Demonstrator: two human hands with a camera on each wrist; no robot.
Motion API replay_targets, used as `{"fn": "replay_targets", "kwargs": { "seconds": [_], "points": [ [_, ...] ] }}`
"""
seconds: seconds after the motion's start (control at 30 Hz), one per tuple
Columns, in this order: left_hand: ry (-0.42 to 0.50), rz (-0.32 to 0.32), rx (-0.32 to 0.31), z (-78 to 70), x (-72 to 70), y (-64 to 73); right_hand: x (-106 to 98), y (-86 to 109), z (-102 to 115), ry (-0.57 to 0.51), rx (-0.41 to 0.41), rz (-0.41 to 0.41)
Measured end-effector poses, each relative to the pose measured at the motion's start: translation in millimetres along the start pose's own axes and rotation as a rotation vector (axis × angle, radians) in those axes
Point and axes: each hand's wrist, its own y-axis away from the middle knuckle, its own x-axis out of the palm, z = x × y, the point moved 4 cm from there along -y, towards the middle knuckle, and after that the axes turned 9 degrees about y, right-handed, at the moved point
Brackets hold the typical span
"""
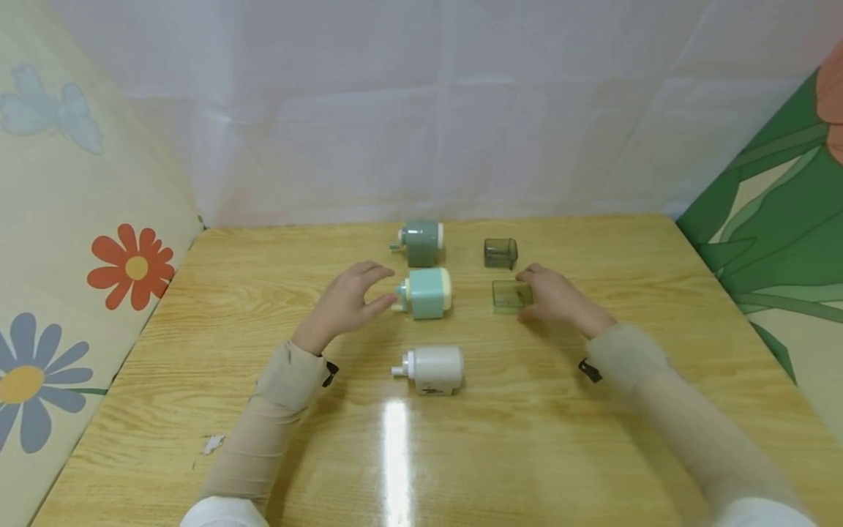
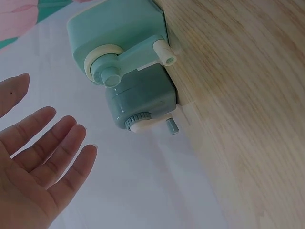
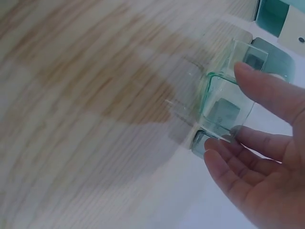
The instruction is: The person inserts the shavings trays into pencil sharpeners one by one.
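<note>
Clear green bin (image 1: 507, 294) pinched in the right hand (image 1: 555, 296), right of the head frame's centre.
Its longer side runs left to right, roughly in line with the mint sharpener (image 1: 426, 294) across a strip of tabletop (image 1: 472, 294); the left hand (image 1: 345, 304), fingers loose and holding nothing, is nearer that sharpener (just beside its crank (image 2: 138, 53), at the left end).

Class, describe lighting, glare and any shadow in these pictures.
Head view: a glare streak on the glossy yellow wooden table, below the boxy cream plastic crank device; left wrist view: white backdrop looks greyish; right wrist view: a darker patch, possibly shadow, beside the clear green rectangular plastic box.
</note>
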Motion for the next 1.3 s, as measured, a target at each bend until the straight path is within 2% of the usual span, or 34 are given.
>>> {"fn": "replay_targets", "kwargs": {
  "seconds": [0.2, 0.4, 0.6, 0.9, 1.3],
  "points": [
    [-0.008, 0.060, -0.040, 0.4, 2.7, -11.2, -2.0, -0.1, 0.3, -0.010, 0.001, 0.004],
    [-0.001, 0.128, -0.088, 3.8, 11.8, -27.0, -2.3, -0.8, 0.5, -0.001, -0.001, 0.005],
    [0.017, 0.158, -0.089, 6.8, 21.7, -37.1, -1.3, -2.4, -0.1, -0.004, 0.003, 0.014],
    [0.003, 0.180, -0.078, 6.1, 32.0, -42.3, -1.3, -1.9, 0.8, -0.007, 0.004, 0.021],
    [-0.006, 0.172, -0.092, 7.5, 35.1, -42.0, 1.1, -2.8, 1.2, 0.003, -0.001, 0.018]
  ]
}}
